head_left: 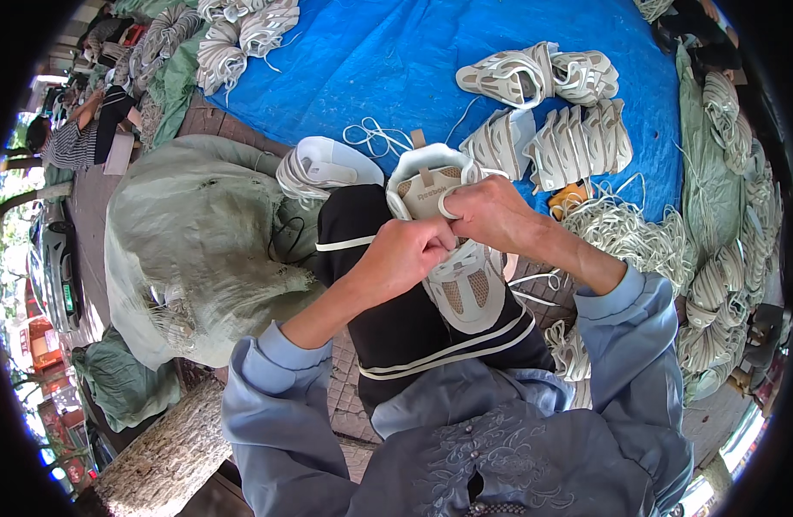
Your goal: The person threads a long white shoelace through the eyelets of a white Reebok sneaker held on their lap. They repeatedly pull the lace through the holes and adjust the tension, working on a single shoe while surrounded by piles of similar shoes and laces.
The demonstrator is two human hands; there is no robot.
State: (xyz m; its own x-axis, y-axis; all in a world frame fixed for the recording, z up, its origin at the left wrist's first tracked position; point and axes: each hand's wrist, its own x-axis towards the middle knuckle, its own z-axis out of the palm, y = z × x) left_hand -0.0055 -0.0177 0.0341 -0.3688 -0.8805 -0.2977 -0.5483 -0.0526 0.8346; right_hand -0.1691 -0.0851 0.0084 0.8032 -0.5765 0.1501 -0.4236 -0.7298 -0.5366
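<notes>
Sack (pixel 198 250) bulging, contents hidden. Shoe (pixel 469 297): lettering on tongue (pixel 426 196). Right hand (pixel 493 215) pinches white lace (pixel 446 207); left hand (pixel 409 252) closed, what it grips I cannot tell.

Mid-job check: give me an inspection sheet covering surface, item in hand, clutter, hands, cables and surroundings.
Surface: wrinkled blue tarp beyond the knees, bearing a nested row of shoe pieces.
Item in hand: beige-and-white shoe on the lap, toe toward the body.
Clutter: tangled white laces at right; large pale sack at left.
Hands: left hand and right hand at the shoe's lacing area; exact grip hidden.
Cables: nothing seen that is clearly one.
Surroundings: person in striped clothing and dark car, far left.
</notes>
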